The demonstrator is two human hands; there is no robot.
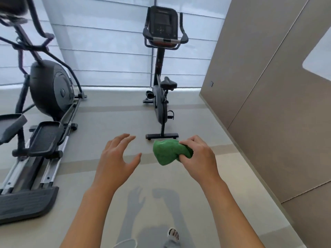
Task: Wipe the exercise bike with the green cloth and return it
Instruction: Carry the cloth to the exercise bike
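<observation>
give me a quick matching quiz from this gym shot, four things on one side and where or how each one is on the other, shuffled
Things:
1. green cloth
2. left hand
3. exercise bike
4. elliptical trainer

Places or states:
A. stands at the left of the view, foot plates toward the camera
B. fingers spread, holding nothing
C. bunched up in the right hand
D. stands ahead by the window blinds, near the beige wall

Pairs: 1-C, 2-B, 3-D, 4-A
</observation>
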